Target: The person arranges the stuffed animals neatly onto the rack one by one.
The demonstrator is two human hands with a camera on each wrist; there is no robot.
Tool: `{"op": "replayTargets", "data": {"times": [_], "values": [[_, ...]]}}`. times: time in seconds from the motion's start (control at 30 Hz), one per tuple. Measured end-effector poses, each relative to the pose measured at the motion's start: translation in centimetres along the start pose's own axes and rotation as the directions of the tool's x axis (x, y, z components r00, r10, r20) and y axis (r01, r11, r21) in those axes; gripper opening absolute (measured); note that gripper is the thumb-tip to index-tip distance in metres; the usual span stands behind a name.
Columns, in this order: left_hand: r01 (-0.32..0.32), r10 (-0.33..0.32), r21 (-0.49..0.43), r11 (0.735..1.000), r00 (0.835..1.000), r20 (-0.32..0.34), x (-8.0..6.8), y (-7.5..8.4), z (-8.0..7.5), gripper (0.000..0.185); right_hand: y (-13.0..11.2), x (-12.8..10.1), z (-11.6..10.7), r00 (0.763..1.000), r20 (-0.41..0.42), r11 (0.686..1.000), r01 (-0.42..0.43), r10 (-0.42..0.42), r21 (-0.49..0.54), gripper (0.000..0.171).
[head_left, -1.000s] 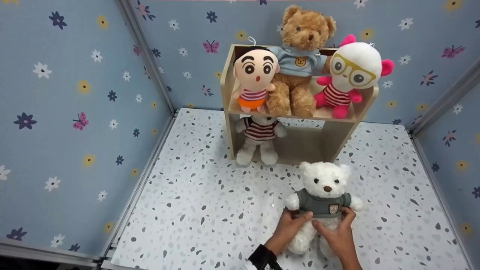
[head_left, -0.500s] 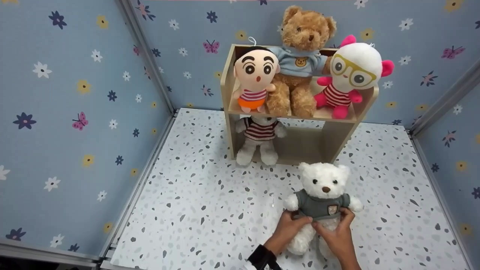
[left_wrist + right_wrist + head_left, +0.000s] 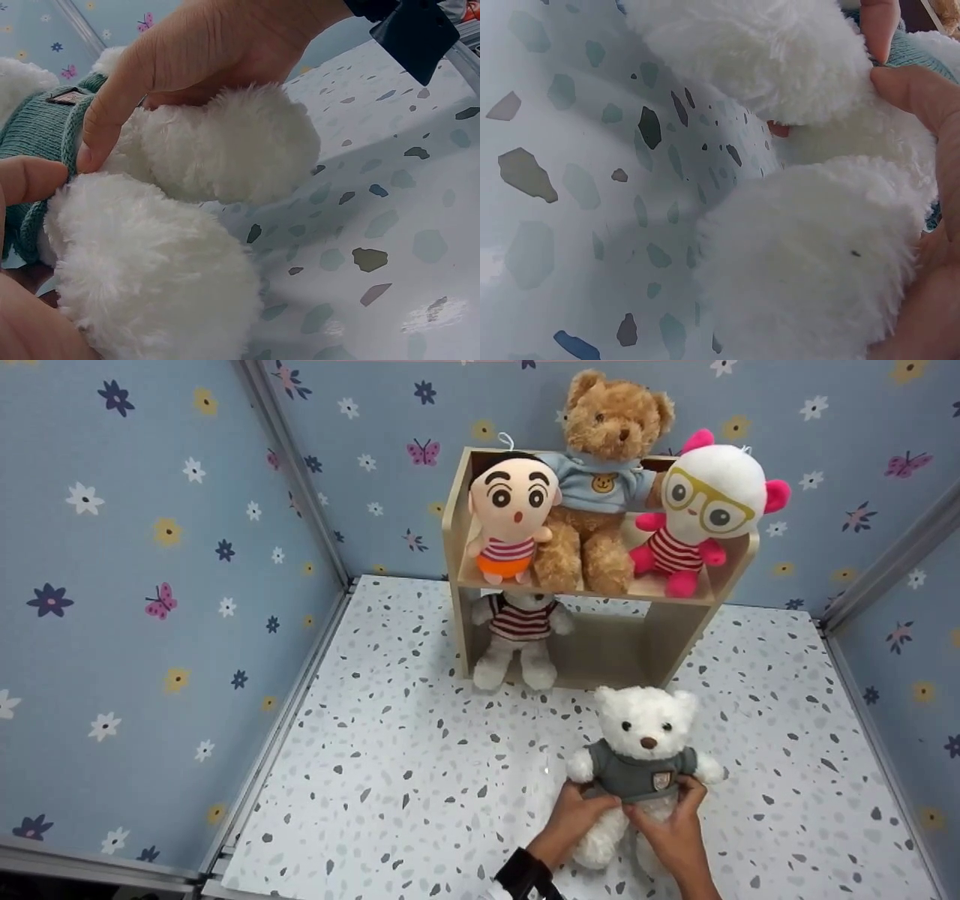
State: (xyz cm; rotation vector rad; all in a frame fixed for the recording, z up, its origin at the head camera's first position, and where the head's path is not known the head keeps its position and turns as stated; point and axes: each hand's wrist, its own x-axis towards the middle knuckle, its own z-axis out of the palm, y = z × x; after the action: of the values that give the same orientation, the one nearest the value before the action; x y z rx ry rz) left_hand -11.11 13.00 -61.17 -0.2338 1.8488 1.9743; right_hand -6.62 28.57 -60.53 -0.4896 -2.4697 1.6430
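Note:
A white teddy bear in a grey-green sweater faces me at the lower right of the head view. My left hand holds its waist on the left side, and my right hand grips the other side. Both thumbs press on the front at the sweater's hem, their tips nearly meeting; the other fingers wrap behind and are mostly hidden. In the left wrist view the fluffy legs stick out over the speckled surface. The right wrist view shows a leg below my right thumb.
Behind the bear stands a two-tier wooden shelf. Its upper tier bears a boy doll, a brown bear and a pink-eared doll. A striped-sweater bear sits lower left. Flowered walls enclose the speckled tabletop.
The white bear's head and upper body have shifted slightly left and down, tilting a little. Both hands keep their hold at its waist, and the shelf toys stay put.

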Motion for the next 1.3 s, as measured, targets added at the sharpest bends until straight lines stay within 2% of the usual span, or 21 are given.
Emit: {"op": "replayTargets", "data": {"times": [0.27, 0.43, 0.57, 0.83, 1.0, 1.3], "values": [[-0.027, 0.026, -0.019, 0.999, 1.000, -0.013, 0.0, -0.1, 0.0, 0.056, 0.2, 0.1, 0.0, 1.000, 0.014, 1.000, 0.019, -0.019, 0.008, 0.098], [0.000, 0.000, -0.023, 1.000, 1.000, -0.022, -0.1, 0.0, -0.2, 0.060, 0.1, 0.0, 0.1, 0.998, 0.034, 0.999, 0.046, -0.046, 0.008, 0.095], [0.023, -0.024, -0.019, 1.000, 0.999, -0.039, -0.1, 0.1, -0.4, 0.066, -0.1, 0.0, 0.3, 0.999, 0.038, 0.999, 0.034, -0.034, -0.001, 0.093], [0.046, -0.049, -0.071, 0.996, 0.998, -0.040, 0.1, 0.1, -0.8, 0.072, -0.1, 0.1, 0.5, 0.998, 0.052, 0.999, 0.027, -0.029, 0.032, 0.089], [0.025, -0.029, -0.104, 0.994, 0.999, -0.034, 0.2, 0.2, -1.0, 0.074, -0.2, 0.1, 0.8, 0.998, 0.052, 0.999, 0.023, -0.025, 0.032, 0.088], [-0.013, 0.006, -0.100, 0.995, 0.997, -0.074, 0.5, 0.2, -1.2, 0.070, -0.5, 0.2, 0.9, 0.997, 0.068, 0.999, 0.042, -0.042, 0.011, 0.085]]}}
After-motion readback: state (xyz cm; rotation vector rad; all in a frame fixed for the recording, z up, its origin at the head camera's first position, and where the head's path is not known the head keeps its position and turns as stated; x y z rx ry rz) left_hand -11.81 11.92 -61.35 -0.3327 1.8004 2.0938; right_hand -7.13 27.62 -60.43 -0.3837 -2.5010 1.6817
